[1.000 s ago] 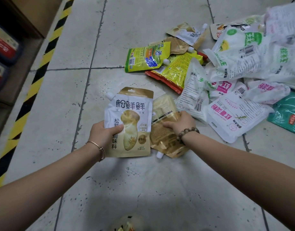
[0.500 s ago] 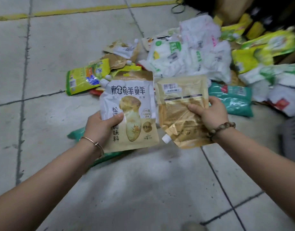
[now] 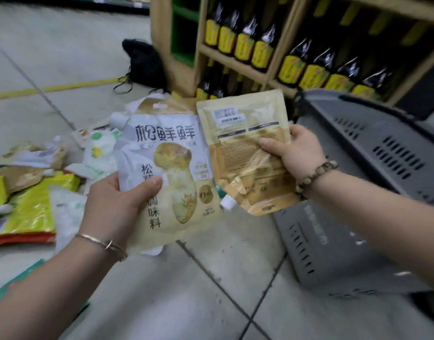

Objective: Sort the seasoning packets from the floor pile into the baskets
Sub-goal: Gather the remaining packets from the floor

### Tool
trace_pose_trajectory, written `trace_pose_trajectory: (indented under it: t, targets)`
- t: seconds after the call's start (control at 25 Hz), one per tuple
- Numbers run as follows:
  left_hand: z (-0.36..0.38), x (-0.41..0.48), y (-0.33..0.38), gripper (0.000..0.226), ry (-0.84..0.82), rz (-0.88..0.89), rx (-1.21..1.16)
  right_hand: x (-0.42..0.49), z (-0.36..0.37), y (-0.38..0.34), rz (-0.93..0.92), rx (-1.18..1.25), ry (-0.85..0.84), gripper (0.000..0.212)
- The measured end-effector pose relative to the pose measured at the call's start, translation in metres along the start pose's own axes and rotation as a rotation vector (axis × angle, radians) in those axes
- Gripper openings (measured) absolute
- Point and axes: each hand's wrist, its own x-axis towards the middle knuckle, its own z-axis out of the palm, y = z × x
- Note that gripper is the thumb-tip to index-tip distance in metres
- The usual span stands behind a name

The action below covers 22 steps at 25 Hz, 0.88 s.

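Note:
My left hand (image 3: 117,204) grips a white-and-gold mushroom seasoning pouch (image 3: 176,168) by its lower left side, front face toward me. My right hand (image 3: 299,153) holds a second gold pouch (image 3: 245,153) by its right edge, back label showing, spout cap at the lower left. Both pouches are held up side by side above the floor. A grey plastic basket (image 3: 372,153) stands just right of and behind my right hand. The floor pile (image 3: 37,192) of yellow, white and brown packets lies at the left.
A wooden shelf (image 3: 267,77) with dark bottles bearing yellow labels rises behind the basket. A black bag (image 3: 142,62) lies on the floor by the shelf's corner. A yellow line (image 3: 51,89) crosses the tiled floor. A green packet edge (image 3: 19,278) shows under my left forearm.
The view has swung right: the pile slid to the left and the grey basket and bottle shelf came into sight. Both hands carried their pouches up and rightward toward the basket.

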Motion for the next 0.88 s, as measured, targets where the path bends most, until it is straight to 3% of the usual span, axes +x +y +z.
trace_pose_trajectory:
  t: [0.28,0.56,0.64,0.76,0.88]
  targets:
    - [0.109,-0.024,0.056,0.010,-0.165,0.095,-0.075,0.035,-0.137,-0.033,-0.101,0.068,0.126,0.022]
    - [0.273,-0.050,0.091,0.017,-0.453,0.209,0.037,0.066,-0.309,0.002,-0.088,0.091,0.268,0.021]
    - [0.315,-0.052,0.090,0.020,-0.507,0.232,0.132,0.069,-0.342,0.024,-0.039,0.029,0.299,0.019]
    - [0.366,-0.058,0.075,0.020,-0.583,0.108,0.276,0.069,-0.371,0.066,0.105,-0.107,0.277,0.018]
    - [0.395,-0.065,0.046,0.014,-0.621,-0.034,0.475,0.072,-0.373,0.106,0.259,-0.455,0.188,0.032]
